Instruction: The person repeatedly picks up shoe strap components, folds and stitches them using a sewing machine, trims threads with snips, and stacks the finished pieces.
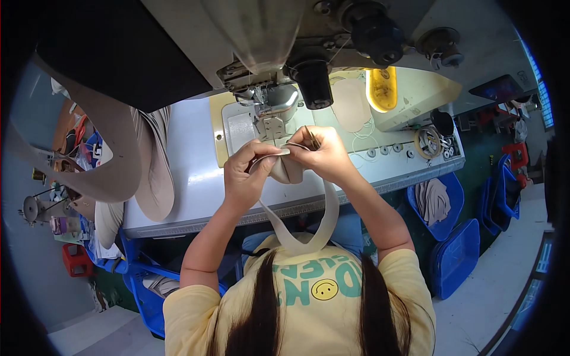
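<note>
My left hand point(243, 175) pinches the edge of a beige fabric piece point(328, 213) between thumb and fingers. My right hand point(320, 155) grips the same piece opposite, the fingertips of both hands close together at its folded edge. A thin, pointed metal tool point(311, 137) sticks up from between my right fingers; its lower part is hidden. From my hands the piece hangs in a curved loop over the table's front edge toward my lap. Just beyond my fingertips stands the needle and presser foot area of a sewing machine point(274, 126).
Beige cut pieces point(155, 178) hang at the left of the white table point(190, 148). Several bobbins point(383, 151) and a tape roll point(427, 143) lie on the right. Blue bins point(456, 255) stand on the floor at right, another blue bin point(148, 302) at lower left.
</note>
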A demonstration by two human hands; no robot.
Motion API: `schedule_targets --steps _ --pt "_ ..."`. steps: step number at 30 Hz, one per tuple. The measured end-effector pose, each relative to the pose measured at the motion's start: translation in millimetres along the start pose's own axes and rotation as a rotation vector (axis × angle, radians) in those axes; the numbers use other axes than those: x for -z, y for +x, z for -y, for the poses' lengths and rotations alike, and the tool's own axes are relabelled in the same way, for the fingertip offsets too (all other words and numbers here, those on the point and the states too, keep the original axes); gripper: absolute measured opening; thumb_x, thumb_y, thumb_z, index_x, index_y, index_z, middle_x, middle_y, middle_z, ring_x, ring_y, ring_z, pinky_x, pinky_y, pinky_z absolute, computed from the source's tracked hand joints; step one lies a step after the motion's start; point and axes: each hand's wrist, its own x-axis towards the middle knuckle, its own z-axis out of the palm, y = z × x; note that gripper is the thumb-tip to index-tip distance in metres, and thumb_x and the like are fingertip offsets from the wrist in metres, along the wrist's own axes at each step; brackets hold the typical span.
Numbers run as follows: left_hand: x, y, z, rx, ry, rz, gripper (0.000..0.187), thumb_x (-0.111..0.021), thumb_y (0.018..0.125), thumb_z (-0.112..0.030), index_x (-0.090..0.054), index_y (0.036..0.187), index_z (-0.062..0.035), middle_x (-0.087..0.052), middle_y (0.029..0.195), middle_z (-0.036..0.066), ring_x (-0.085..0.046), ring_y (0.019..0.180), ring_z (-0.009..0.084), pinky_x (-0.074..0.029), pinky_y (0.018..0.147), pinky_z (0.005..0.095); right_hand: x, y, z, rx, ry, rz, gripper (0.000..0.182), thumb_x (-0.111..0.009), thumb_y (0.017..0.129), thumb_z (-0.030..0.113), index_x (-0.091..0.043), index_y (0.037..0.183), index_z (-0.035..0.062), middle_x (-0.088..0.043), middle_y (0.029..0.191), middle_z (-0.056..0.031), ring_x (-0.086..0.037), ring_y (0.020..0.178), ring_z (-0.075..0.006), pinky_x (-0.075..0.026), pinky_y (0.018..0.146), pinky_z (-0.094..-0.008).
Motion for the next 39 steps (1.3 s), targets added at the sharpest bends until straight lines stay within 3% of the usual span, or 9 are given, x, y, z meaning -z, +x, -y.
schedule_targets --steps 6,9,12,19,21,25,26,29,39 --pt "9.0 13.6 -3.8 0.185 0.080 0.173 0.010 -0.055 0.081 -0.001 -0.059 0.090 -0.0003 -0.059 0.081 0.001 -0.053 0.075 0.0043 -0.043 0.068 0.0181 9.7 2.1 3.8 -0.011 -0.116 0.114 0.008 -0.062 0.072 0.004 -0.060 0.078 -0.0013 -0.058 0.066 -0.0002 -0.049 0.060 -0.0029 -0.041 0.052 -0.0189" --pt "9.5 18.2 -10.1 0.259 0.149 0.186 0.010 -0.057 0.081 -0.004 -0.059 0.090 0.0000 -0.060 0.080 0.001 -0.053 0.074 0.0046 -0.043 0.068 0.0180 9.8 -3.2 12.1 0.054 -0.196 0.120 0.011 -0.062 0.070 0.007 -0.062 0.077 -0.0019 -0.062 0.068 -0.0060 -0.053 0.060 -0.0081 -0.045 0.057 -0.0244" --pt "8.8 20.9 -12.7 0.237 0.245 0.232 0.009 -0.059 0.080 -0.007 -0.059 0.087 -0.0016 -0.060 0.076 0.000 -0.053 0.071 0.0046 -0.042 0.066 0.0197 10.3 -4.9 11.9 0.035 -0.230 0.161 0.011 -0.063 0.072 0.005 -0.062 0.081 -0.0016 -0.059 0.067 -0.0019 -0.051 0.061 -0.0049 -0.043 0.056 -0.0211" --pt "12.0 25.4 -14.3 0.208 0.437 0.288 0.010 -0.061 0.077 -0.009 -0.059 0.084 -0.0025 -0.059 0.074 0.000 -0.053 0.073 0.0059 -0.042 0.068 0.0226 1.3 -3.9 -2.7 0.180 -0.406 0.092 0.007 -0.061 0.071 0.005 -0.062 0.077 0.0008 -0.059 0.062 -0.0092 -0.052 0.057 -0.0111 -0.042 0.054 -0.0284" --pt "15.3 25.9 -10.2 0.236 0.382 0.294 0.010 -0.061 0.077 -0.009 -0.058 0.085 -0.0019 -0.059 0.076 0.000 -0.053 0.075 0.0060 -0.042 0.069 0.0214 -2.0 -3.3 -5.2 0.216 -0.444 0.068 0.007 -0.062 0.072 0.006 -0.061 0.075 0.0002 -0.057 0.059 -0.0075 -0.050 0.055 -0.0098 -0.041 0.053 -0.0277" --pt "22.8 27.8 -11.4 0.315 0.084 0.244 0.012 -0.061 0.078 -0.007 -0.057 0.087 0.0001 -0.058 0.078 0.001 -0.055 0.077 0.0067 -0.042 0.069 0.0191 -4.9 1.7 -2.5 0.032 -0.197 0.164 0.009 -0.065 0.073 0.008 -0.062 0.074 0.0004 -0.058 0.060 -0.0026 -0.048 0.056 -0.0054 -0.040 0.053 -0.0236" --pt "24.6 28.2 -16.3 0.361 0.013 0.230 0.011 -0.062 0.078 -0.009 -0.059 0.084 -0.0008 -0.058 0.072 0.001 -0.052 0.066 0.0048 -0.042 0.060 0.0197 -4.8 5.3 -4.0 0.016 -0.145 0.202 0.009 -0.066 0.073 0.009 -0.063 0.075 0.0008 -0.059 0.063 -0.0006 -0.049 0.058 -0.0040 -0.040 0.053 -0.0220" --pt "41.5 31.9 -23.4 0.438 0.033 0.371 0.011 -0.062 0.078 -0.009 -0.060 0.084 -0.0001 -0.058 0.071 0.000 -0.051 0.064 0.0030 -0.040 0.057 0.0173 -6.7 10.7 5.0 0.020 -0.067 0.269 0.009 -0.067 0.073 0.010 -0.064 0.075 0.0013 -0.059 0.063 0.0000 -0.047 0.056 -0.0038 -0.039 0.052 -0.0224" --pt "54.3 68.9 -36.9 0.265 0.240 0.367 0.007 -0.059 0.079 -0.006 -0.059 0.080 0.0003 -0.057 0.072 -0.001 -0.051 0.067 0.0027 -0.041 0.061 0.0183 0.1 25.8 41.5 0.160 -0.337 0.238 0.016 -0.066 0.073 0.015 -0.060 0.076 0.0010 -0.057 0.064 -0.0027 -0.049 0.062 -0.0084 -0.041 0.060 -0.0251"
